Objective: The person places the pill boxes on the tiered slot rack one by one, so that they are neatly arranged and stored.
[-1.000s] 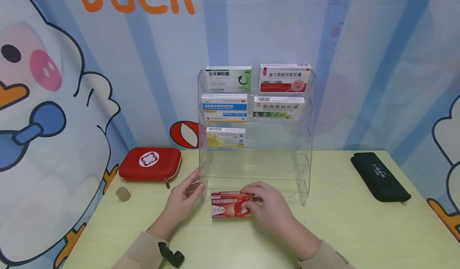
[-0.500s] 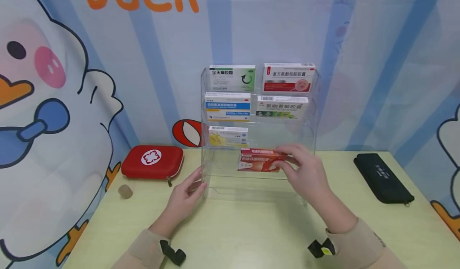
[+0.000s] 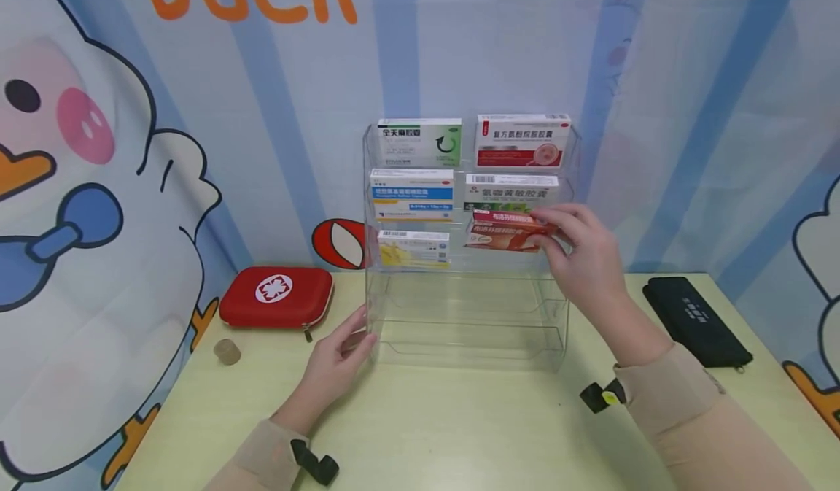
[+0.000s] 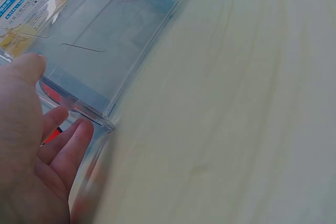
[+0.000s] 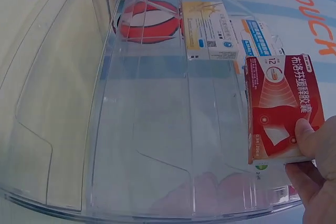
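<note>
My right hand pinches a red medicine box by its right end. The box is tilted in front of the third tier of a clear tiered rack, right of a yellow-and-white box. In the right wrist view, thumb and fingers hold the red box on opposite faces. My left hand touches the rack's lower left side, fingers loosely extended. In the left wrist view, that hand lies beside the rack's bottom corner; its exact contact is hard to see.
Upper tiers hold a green-and-white box, a red-and-white box, a blue-and-white box and a partly covered green-marked box. A red zip case and small brown cylinder lie left; a black pouch lies right.
My right hand has lifted the red medicine box from the table before the rack, up and rightward to the third tier. The left hand has stayed at the rack's side.
</note>
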Demonstrator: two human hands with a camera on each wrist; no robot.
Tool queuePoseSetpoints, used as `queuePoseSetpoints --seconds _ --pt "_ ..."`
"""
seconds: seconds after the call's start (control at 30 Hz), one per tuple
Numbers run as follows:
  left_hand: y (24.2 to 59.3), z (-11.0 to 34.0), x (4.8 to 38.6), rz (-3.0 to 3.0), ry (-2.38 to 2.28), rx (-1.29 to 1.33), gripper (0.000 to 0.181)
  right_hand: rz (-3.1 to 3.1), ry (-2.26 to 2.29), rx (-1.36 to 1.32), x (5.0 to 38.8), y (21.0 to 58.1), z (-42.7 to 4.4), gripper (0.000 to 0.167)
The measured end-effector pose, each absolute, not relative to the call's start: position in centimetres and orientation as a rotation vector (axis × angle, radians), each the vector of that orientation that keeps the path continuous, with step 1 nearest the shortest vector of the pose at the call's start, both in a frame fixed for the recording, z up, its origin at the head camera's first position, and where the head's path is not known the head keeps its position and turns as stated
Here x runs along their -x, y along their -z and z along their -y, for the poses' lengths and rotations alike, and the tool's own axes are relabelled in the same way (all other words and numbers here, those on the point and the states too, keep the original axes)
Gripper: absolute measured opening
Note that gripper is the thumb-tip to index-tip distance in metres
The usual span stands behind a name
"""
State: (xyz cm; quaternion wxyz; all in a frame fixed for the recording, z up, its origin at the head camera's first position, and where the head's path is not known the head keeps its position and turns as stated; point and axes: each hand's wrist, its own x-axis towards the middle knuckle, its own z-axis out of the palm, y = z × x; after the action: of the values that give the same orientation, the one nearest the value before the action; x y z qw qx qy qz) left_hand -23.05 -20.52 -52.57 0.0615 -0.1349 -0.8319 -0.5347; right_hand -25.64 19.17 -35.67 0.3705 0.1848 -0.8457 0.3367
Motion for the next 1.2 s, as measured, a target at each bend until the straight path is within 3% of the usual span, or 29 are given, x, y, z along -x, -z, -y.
queuePoseSetpoints --seconds 0.43,1.2 --pt "52.7 20.7 23.1 2.503 1.631 0.407 0.064 2.314 -0.728 -0.409 26.8 36.6 -19.2 0.028" --pt "52.7 21.2 23.1 2.507 1.623 0.398 0.066 2.535 -0.549 -0.377 25.9 36.7 -18.3 0.036"
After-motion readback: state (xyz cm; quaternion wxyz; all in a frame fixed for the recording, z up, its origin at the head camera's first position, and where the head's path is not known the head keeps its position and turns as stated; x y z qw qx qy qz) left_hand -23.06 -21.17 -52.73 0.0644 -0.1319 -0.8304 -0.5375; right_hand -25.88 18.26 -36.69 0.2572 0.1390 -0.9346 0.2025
